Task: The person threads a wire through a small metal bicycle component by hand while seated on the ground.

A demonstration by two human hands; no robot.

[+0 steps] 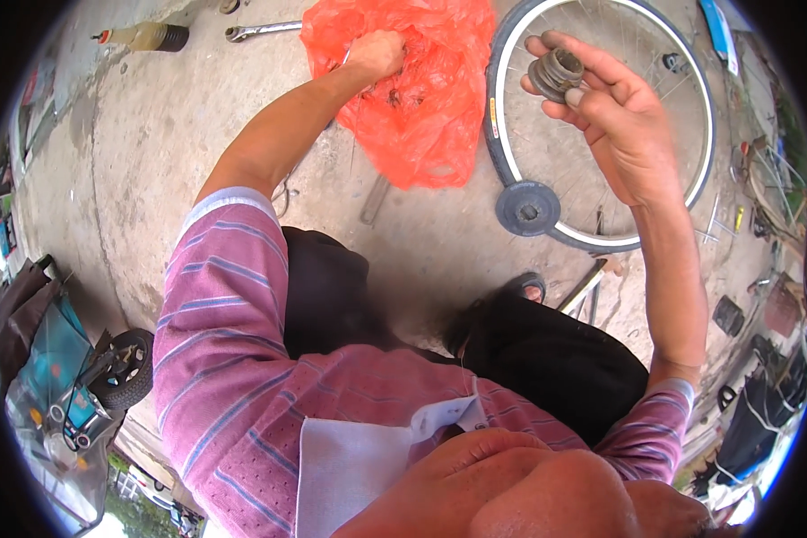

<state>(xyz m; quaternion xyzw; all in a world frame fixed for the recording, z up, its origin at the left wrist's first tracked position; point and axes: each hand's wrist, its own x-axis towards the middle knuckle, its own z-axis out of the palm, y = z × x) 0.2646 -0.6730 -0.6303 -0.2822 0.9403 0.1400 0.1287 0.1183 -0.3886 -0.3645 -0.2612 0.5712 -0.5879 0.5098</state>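
Note:
My right hand (614,108) holds up a greasy, ringed metal bicycle part (556,75) between thumb and fingers, above a bicycle wheel (502,143) lying flat. My left hand (381,54) is closed, reaching into a spread red plastic bag (430,148). Whatever its fingers grip is hidden. Small dark bits lie in the bag's folds beside that hand. The wheel has a black tyre and a white rim. A dark round disc (527,208) with a central hole rests against the wheel's near edge.
A wrench (264,30) lies left of the bag, with an oil bottle (157,37) farther left. A flat metal bar (375,199) is on the concrete below the bag. A small black wheel (124,369) stands at the left; assorted parts (728,316) lie at the right.

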